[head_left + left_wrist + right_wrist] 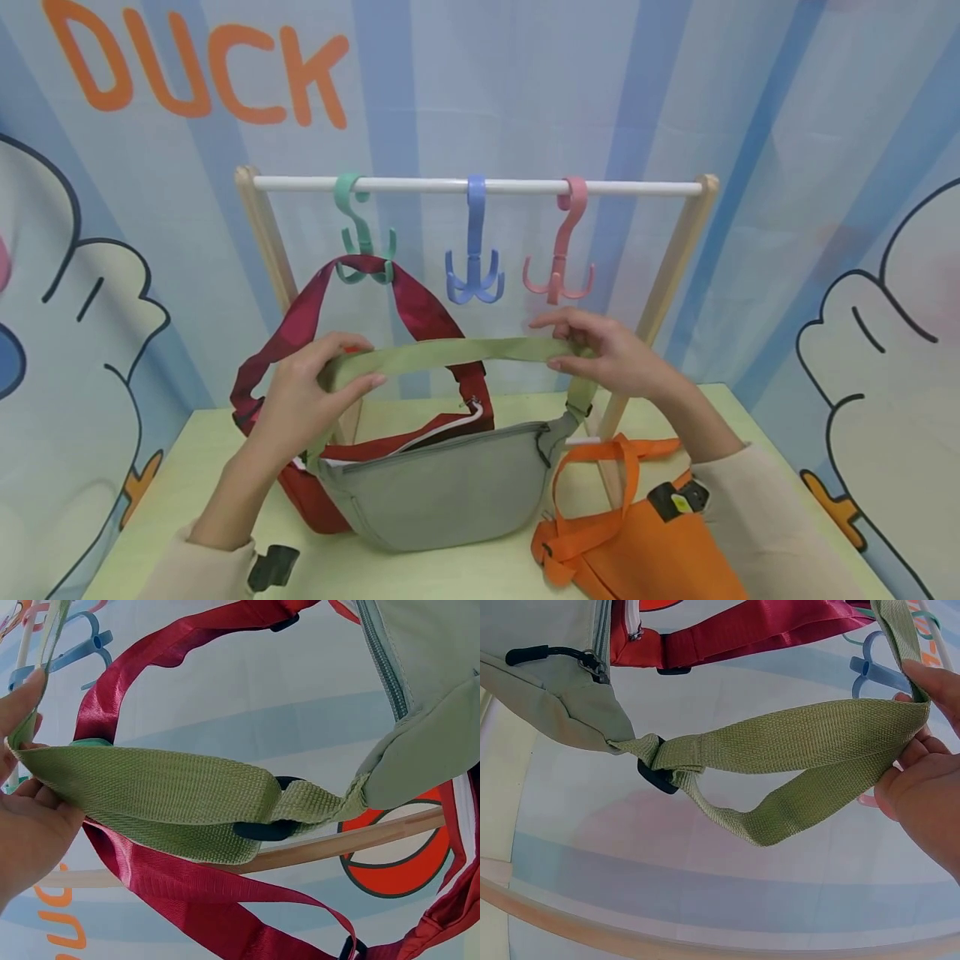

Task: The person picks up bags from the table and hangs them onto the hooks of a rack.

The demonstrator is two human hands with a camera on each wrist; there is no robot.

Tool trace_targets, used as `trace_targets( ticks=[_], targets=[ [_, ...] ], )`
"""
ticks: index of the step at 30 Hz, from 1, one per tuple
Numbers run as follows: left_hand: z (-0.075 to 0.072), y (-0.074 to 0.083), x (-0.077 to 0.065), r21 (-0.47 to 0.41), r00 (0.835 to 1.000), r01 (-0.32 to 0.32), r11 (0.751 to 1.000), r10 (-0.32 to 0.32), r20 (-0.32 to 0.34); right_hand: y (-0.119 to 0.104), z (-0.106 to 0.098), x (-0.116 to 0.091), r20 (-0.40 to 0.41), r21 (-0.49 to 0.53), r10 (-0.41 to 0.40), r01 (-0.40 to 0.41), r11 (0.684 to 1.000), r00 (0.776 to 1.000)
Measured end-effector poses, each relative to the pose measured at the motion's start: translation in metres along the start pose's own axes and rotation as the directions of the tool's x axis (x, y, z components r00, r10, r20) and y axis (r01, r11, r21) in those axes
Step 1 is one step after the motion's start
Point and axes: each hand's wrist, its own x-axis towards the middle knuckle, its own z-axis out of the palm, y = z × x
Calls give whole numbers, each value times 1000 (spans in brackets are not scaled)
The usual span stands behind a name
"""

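Grey-green waist bag (450, 492), probably light and floppy, low over the bench (420, 577) (contact unclear). Its soft webbing strap (442, 354), likely the best hold, is pinched at 2 upper bends by the left fingers (360, 388) and right fingers (573, 318), nearly closed. Behind: red bag (320, 507), then 3 hooks (475, 233) on a rack (420, 184).

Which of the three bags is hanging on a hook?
The red bag: its red strap loops over the green hook. The left hand and right hand hold the green strap of the grey bag; the orange bag sits on the table.
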Motion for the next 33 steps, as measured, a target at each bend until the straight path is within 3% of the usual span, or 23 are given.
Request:
trace_targets(
  ticks=[14, 33],
  targets=[
    [1, 5, 8, -12, 998, 13, 1000, -14, -54, -6, 0, 8, -76, -33, 25, -27, 999, 997],
    [-1, 12, 17, -37, 999, 9, 999, -11, -43, -9, 0, 12, -114, -15, 9, -11, 1000, 993]
  ],
)
